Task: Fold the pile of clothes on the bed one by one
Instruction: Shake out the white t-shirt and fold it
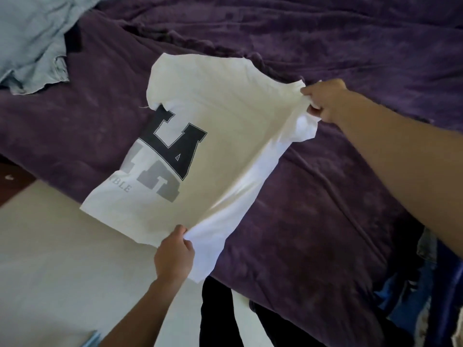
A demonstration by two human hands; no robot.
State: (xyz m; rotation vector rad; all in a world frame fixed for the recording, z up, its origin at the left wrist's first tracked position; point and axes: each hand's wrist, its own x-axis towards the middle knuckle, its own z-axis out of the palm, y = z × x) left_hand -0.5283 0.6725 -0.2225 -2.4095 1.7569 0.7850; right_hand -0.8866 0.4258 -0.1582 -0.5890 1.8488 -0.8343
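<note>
A white T-shirt (220, 126) with large black and grey printed letters is stretched out above the purple bedspread (350, 58). My left hand (174, 254) is shut on the shirt's near hem edge. My right hand (325, 100) is shut on its far end, at the shoulder or sleeve. The shirt's right side is doubled over lengthwise, so a white flap hangs below the line between my hands. The print faces up, and its left part is hidden past the shirt's folded left edge.
A crumpled light-blue garment (32, 41) lies at the far left of the bed. Blue denim clothing (431, 284) is heaped at the right edge. A pale floor (50, 259) runs along the bed's near side. Something black (220, 314) hangs below the shirt.
</note>
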